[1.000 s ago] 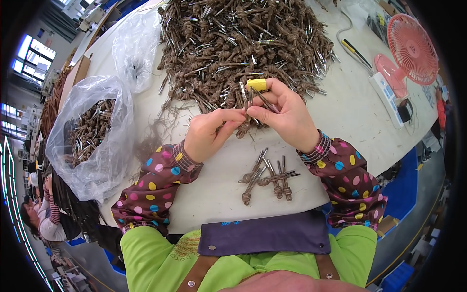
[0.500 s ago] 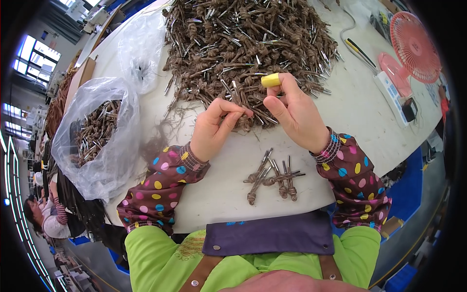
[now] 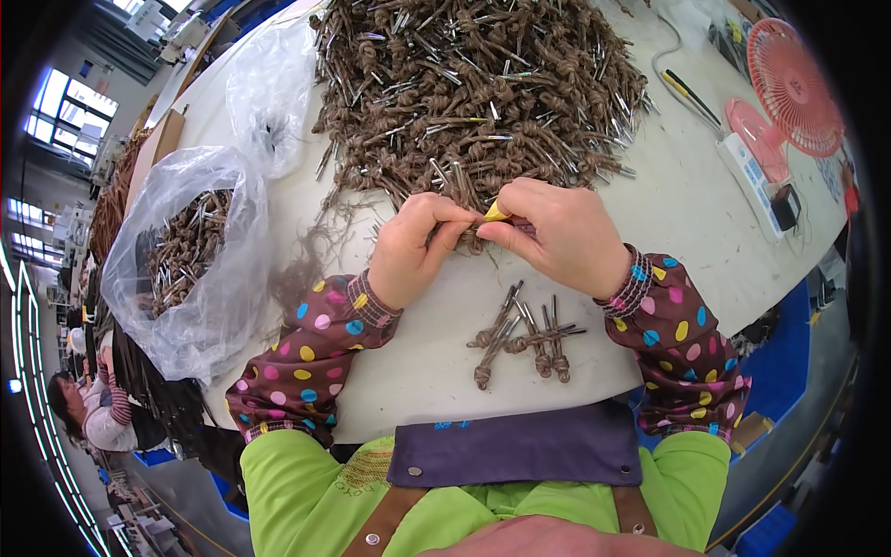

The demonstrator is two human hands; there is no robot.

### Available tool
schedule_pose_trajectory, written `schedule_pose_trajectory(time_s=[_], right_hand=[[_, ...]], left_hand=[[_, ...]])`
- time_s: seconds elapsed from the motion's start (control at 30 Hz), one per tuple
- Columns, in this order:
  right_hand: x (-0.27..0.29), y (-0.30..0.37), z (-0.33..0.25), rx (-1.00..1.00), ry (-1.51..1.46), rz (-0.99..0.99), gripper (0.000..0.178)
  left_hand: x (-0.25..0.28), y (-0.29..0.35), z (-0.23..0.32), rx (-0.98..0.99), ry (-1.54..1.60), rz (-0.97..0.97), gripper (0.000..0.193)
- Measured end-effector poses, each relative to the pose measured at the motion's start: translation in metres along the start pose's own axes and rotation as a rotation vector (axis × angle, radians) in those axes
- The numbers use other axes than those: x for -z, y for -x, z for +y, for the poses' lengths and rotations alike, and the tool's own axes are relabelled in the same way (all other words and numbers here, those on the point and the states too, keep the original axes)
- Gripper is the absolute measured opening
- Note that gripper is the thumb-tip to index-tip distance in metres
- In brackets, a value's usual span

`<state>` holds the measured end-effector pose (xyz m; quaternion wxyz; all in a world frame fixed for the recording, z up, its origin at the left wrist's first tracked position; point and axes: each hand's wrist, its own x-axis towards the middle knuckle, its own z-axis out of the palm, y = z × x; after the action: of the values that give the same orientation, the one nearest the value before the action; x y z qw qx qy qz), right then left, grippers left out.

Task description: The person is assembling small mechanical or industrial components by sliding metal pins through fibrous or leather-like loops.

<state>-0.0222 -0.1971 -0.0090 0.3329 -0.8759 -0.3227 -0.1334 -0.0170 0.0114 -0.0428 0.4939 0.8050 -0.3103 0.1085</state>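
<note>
My left hand (image 3: pixel 415 243) is closed in a pinch, thumb against forefinger, at the near edge of a big pile of knotted brown cords with shiny metal tips (image 3: pixel 483 102). Opposite it, my right hand (image 3: pixel 563 229) pinches at the same spot, its forefinger in a yellow finger cover (image 3: pixel 497 213). A knotted brown cord (image 3: pixel 474 244) shows just under the joined fingertips; the fingers hide most of it. Closer to me, several similar knotted cords (image 3: pixel 526 343) lie in a small group on the white table (image 3: pixel 418 371).
A clear plastic bag (image 3: pixel 218 306) holding more knotted cords stands at the left, with another clear bag (image 3: pixel 269 84) behind it. At the right are a pink fan (image 3: pixel 794 88), a white power strip (image 3: pixel 750 186) and a yellow-and-black tool (image 3: pixel 689 96). Another person (image 3: pixel 102 413) sits far left.
My right hand has come down and left from its raised position, and its fingers have closed beside my left fingertips. The left hand stays nearly in place, still pinching.
</note>
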Motion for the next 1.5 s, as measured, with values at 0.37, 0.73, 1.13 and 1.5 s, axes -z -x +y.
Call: schedule_pose_trajectory(time_s=[0.37, 0.73, 1.13, 1.5], right_hand=[[0.005, -0.001, 0.005, 0.043, 0.010, -0.101, 0.025], [0.003, 0.001, 0.003, -0.317, -0.688, -0.245, 0.025], [-0.004, 0.029, 0.000, -0.112, -0.330, -0.305, 0.023], [0.010, 0.021, 0.006, -0.271, -0.396, -0.031, 0.025]], left_hand=[[-0.002, 0.004, -0.005, -0.040, -0.011, -0.038, 0.008], [-0.002, -0.004, 0.013, -0.441, -0.161, -0.341, 0.015], [0.055, 0.039, 0.030, 0.212, -0.712, -0.339, 0.034], [0.086, 0.013, 0.052, 0.299, -0.333, -0.057, 0.019]])
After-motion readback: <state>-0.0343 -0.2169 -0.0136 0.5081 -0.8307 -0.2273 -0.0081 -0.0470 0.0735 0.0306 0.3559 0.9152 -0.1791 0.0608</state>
